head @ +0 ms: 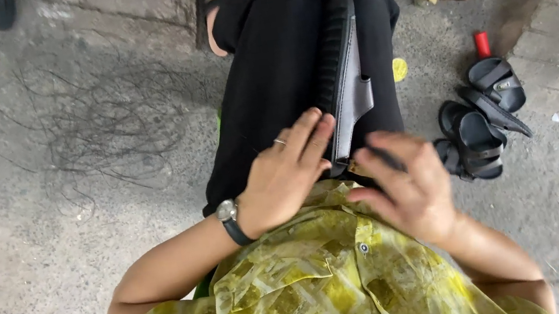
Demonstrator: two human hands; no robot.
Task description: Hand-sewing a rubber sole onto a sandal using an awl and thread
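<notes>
Across lap, on black trousers point(268, 84): black sandal point(346, 79) lies on edge, sole leftward. Left hand point(282, 175) flat, fingers together, pressing heel end. Right hand point(408, 189) blurred, fingers spread, holding nothing visible. Risk: unclamped sandal may slide off knee onto concrete floor point(48, 253).

A black sandal point(344, 72) lies on its edge along the lap; ridged sole facing left.

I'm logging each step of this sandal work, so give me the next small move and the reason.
Probably close the right hand on the near end of the black sandal. The sandal lies on its edge along the lap, only the left hand rests flat against it, and the right hand's fingers look spread beside it, blurred, so contact is unclear.
</notes>
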